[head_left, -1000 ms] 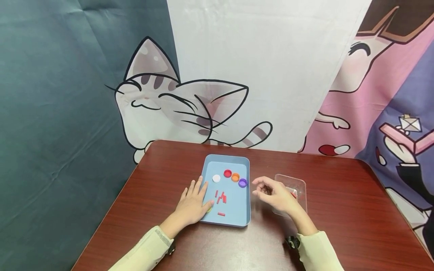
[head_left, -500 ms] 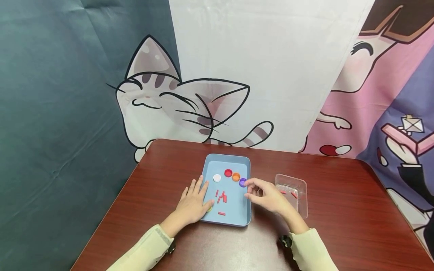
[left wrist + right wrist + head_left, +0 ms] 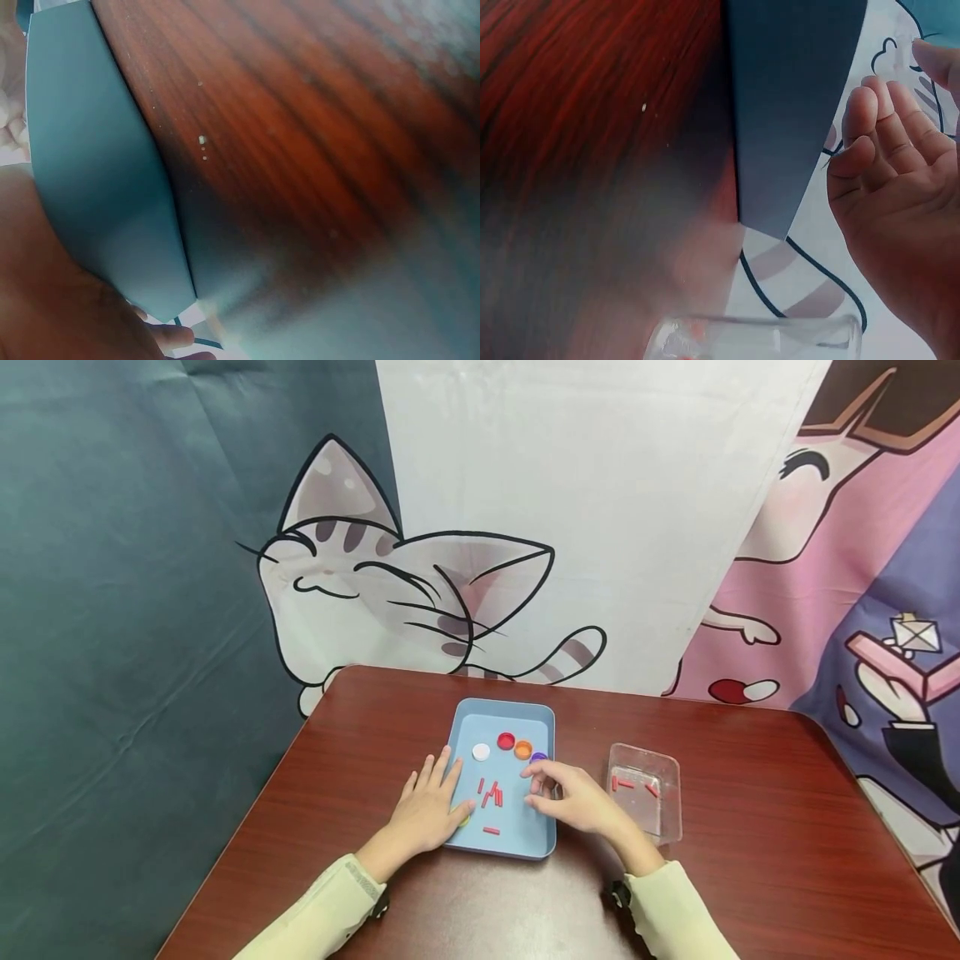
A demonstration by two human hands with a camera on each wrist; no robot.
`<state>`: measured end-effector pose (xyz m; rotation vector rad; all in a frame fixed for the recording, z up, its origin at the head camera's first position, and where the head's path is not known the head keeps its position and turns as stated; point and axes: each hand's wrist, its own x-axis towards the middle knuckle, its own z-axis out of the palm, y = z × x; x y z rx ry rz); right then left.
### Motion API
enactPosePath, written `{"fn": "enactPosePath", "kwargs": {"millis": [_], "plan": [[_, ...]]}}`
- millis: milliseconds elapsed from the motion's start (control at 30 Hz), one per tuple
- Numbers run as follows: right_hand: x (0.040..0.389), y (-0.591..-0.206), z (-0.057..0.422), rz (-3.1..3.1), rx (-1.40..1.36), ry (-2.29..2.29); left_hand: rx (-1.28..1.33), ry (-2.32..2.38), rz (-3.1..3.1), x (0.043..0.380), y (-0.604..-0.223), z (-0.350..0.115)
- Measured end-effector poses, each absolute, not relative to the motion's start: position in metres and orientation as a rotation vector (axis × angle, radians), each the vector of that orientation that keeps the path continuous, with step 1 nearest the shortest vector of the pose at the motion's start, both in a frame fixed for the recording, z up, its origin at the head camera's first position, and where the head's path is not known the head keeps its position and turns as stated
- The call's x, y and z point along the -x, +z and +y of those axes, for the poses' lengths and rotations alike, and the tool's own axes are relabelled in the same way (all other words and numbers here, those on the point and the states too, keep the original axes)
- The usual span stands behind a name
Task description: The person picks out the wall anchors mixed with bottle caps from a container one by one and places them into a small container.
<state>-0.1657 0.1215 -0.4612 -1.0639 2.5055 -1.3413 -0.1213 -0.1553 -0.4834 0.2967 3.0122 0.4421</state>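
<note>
A blue tray (image 3: pixel 517 843) lies on the table. My left hand (image 3: pixel 423 806) rests across its left rim with fingers spread, partly covering a yellow-green cap (image 3: pixel 464 822). My right hand (image 3: pixel 573 795) is over the tray's right side, thumb and fingers bent and apart, with nothing seen between them. Several small red sticks (image 3: pixel 492 793) lie in the tray, one apart nearer the front (image 3: pixel 491 831). Behind them sit a white cap (image 3: pixel 481 752), a red cap (image 3: pixel 506 741), an orange cap (image 3: pixel 523 750) and a purple cap (image 3: pixel 538 758), the purple one partly hidden by my right hand.
Right of the tray stands a clear plastic box (image 3: pixel 670 814) with a few red sticks (image 3: pixel 624 782) in it. The brown table (image 3: pixel 780 827) extends to both sides. Behind it hangs a cloth backdrop (image 3: pixel 637 485) printed with cartoon figures.
My right hand has moved left, from beside the clear box to over the tray's right side. More of the box and its red sticks shows. My left hand has stayed in place.
</note>
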Motion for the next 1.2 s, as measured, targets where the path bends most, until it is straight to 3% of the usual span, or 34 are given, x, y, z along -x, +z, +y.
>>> {"fn": "enactPosePath", "kwargs": {"millis": [1200], "plan": [[0.172,-0.479,0.071,2.829,0.946,-0.810,-0.288,0.413,3.001,0.122,-0.482,-0.155]]}}
